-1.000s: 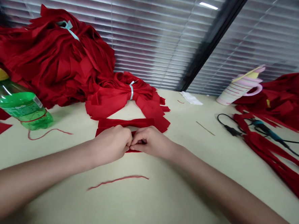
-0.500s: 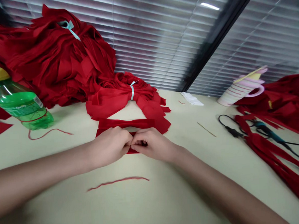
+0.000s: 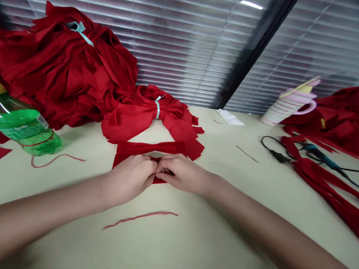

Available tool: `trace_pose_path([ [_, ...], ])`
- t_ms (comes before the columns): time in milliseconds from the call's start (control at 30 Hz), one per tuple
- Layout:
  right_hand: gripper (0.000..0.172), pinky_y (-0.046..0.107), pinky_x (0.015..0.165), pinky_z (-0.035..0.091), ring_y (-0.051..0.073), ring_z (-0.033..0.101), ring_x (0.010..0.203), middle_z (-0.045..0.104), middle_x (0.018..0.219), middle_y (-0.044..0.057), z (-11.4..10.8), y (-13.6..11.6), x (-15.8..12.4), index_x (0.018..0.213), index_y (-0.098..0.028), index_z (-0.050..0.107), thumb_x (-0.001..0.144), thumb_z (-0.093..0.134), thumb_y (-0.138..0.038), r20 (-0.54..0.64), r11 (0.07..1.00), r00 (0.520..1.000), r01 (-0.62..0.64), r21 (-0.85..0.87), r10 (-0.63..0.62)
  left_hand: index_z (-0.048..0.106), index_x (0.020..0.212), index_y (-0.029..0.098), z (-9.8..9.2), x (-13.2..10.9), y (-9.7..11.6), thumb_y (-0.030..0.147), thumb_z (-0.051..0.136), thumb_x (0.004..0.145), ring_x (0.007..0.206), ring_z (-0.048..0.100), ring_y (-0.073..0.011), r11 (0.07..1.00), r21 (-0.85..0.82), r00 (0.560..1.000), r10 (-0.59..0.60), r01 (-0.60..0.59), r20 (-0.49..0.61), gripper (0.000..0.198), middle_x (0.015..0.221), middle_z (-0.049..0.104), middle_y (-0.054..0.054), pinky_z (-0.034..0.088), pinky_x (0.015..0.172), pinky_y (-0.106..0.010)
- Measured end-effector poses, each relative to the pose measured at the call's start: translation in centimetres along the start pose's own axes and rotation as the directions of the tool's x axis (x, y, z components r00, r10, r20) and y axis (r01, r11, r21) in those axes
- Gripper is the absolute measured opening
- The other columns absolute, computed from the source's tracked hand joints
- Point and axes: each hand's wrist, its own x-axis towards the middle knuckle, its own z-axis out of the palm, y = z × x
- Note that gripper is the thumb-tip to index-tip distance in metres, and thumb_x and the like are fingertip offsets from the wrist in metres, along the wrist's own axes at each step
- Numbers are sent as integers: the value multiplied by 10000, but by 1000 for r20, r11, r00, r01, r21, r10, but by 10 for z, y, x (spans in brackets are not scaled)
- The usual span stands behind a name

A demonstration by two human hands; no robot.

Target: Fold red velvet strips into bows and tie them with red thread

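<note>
A folded red velvet strip [image 3: 151, 147] lies at the middle of the table, its ends spread behind my hands. My left hand [image 3: 131, 176] is closed over its near side, fingertips pinched together. Against it, my right hand [image 3: 181, 171] pinches at the same spot, thumb and fingers curled. The hands touch each other, and the exact point of their grip on the cloth is hidden. Nearer to me, a loose piece of red yarn [image 3: 140, 219] rests on the pale table [image 3: 186, 239].
Behind are a large pile of red cloth strips [image 3: 69, 76] and a smaller tied bundle [image 3: 147, 112]. A green bottle [image 3: 22, 128] stands left. At right are a striped mug [image 3: 284, 107], a corded tool with a blue handle [image 3: 323, 158] and more red strips [image 3: 343, 120].
The view has shifted very slightly, moving the scene a little to the left. Both hands stay pinched together at the same place on the velvet strip.
</note>
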Motion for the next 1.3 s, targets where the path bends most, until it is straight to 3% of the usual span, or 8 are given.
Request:
trace_pose_path([
  [133, 158, 255, 649, 440, 135, 555, 721, 606, 773, 27, 0, -2, -1, 731, -157, 583, 851, 511, -82, 31, 999, 999, 23, -41, -22, 666, 798, 139, -1, -1, -2, 111, 484, 857, 688, 627, -182, 1000, -13, 1000, 9, -9, 6, 194, 762, 663, -56, 417, 600, -274],
  [400, 140, 218, 564, 407, 104, 547, 630, 613, 707, -9, 1, -1, -1, 690, -166, 578, 801, 591, -80, -15, 1000, 1000, -15, 20, 15, 659, 815, 128, 2, -1, -1, 91, 472, 872, 706, 617, -199, 999, 29, 1000, 26, -27, 8, 199, 780, 648, -66, 425, 610, -297],
  [600, 145, 263, 614, 440, 146, 550, 688, 583, 743, 36, 2, -3, -1, 747, -141, 564, 872, 497, -113, 50, 991, 999, 17, -136, -11, 633, 791, 97, 3, -4, 8, 76, 484, 864, 737, 602, -236, 997, 74, 1000, 12, -12, 2, 167, 805, 633, -100, 428, 641, -339],
  [767, 167, 295, 625, 479, 177, 566, 723, 585, 821, 93, 3, -9, -1, 831, -101, 570, 906, 421, -115, 140, 935, 990, 56, -350, -7, 603, 712, 122, 2, -4, 4, 150, 494, 886, 684, 609, -197, 1000, 31, 1000, 4, -4, 5, 208, 754, 630, -62, 431, 608, -301],
  [900, 164, 349, 657, 490, 212, 561, 721, 584, 817, 133, 6, -11, 0, 847, -55, 586, 876, 424, -61, 170, 913, 985, 81, -401, -13, 607, 723, 126, 1, -3, 0, 122, 496, 870, 701, 620, -186, 1000, -2, 1000, -11, 11, 6, 184, 750, 634, -50, 439, 634, -290],
  [1167, 141, 334, 687, 496, 211, 582, 769, 591, 849, 124, 4, -10, 1, 869, -68, 570, 892, 431, -74, 176, 917, 984, 68, -393, 2, 608, 711, 120, 1, -3, 0, 116, 488, 868, 715, 617, -196, 1000, -21, 1000, -15, 15, 7, 197, 762, 634, -64, 425, 639, -301],
  [1300, 160, 266, 591, 472, 158, 578, 705, 583, 825, 81, 0, -10, 0, 851, -96, 550, 929, 412, -122, 160, 947, 987, 35, -320, 18, 614, 701, 129, 0, -2, 0, 147, 510, 872, 696, 614, -192, 999, -31, 1000, -22, 23, 17, 201, 740, 636, -57, 413, 618, -294],
])
